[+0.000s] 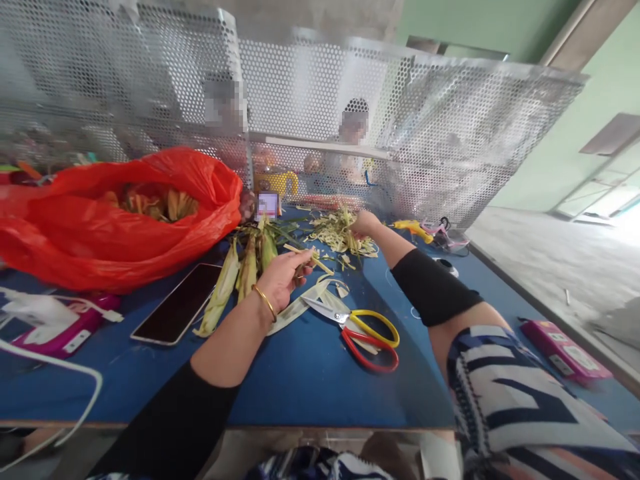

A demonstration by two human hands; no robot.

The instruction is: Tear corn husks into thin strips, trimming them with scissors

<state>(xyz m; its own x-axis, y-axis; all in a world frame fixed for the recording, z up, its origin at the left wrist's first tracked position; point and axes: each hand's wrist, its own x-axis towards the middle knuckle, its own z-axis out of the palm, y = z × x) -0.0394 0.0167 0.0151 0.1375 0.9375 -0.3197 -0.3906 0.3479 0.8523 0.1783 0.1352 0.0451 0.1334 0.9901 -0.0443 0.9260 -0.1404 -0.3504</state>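
Observation:
My left hand (286,273), a gold bangle at its wrist, is closed on a thin pale corn husk strip (323,264). Farther back, my right hand (365,225) reaches to a heap of shredded husk (334,232); its fingers are curled at the heap's edge, and whatever they pinch is hidden. Scissors (370,331) with one yellow and one red handle lie partly spread on the blue table (300,393), their blades over a flat husk piece (295,311). Several green-yellow corn husks (247,270) lie left of my left hand.
At left are a big red plastic bag (125,260) holding husks, a dark phone (177,303) and a pink power strip (70,330) with white cables. A yellow glue gun (414,230) and another pink strip (565,350) lie right. Behind a perforated metal screen (310,87) people sit.

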